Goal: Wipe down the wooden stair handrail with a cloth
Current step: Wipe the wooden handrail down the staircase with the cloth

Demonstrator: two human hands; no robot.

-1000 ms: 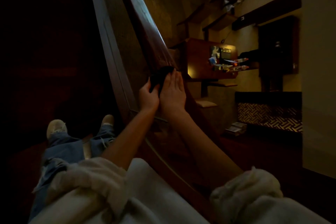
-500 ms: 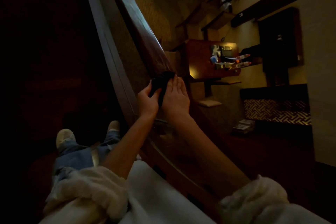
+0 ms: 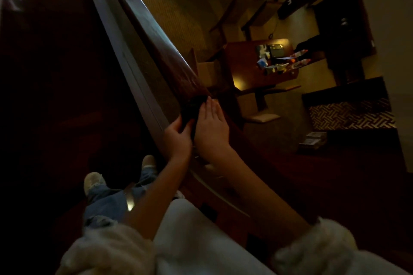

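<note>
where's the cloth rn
Head view, centre: the dark cloth lies on the handrail, under the flat right hand, gripped by the left hand.

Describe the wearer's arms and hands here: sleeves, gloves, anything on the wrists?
Both hands are bare, with no gloves: left hand, right hand. The forearms are bare too. Fluffy cream-white sleeves sit bunched near the elbows: left sleeve, right sleeve. No watch, bracelet or ring shows, though the light is dim.

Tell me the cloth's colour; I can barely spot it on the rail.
Dark, near black; the cloth shows best in the head view.
</note>
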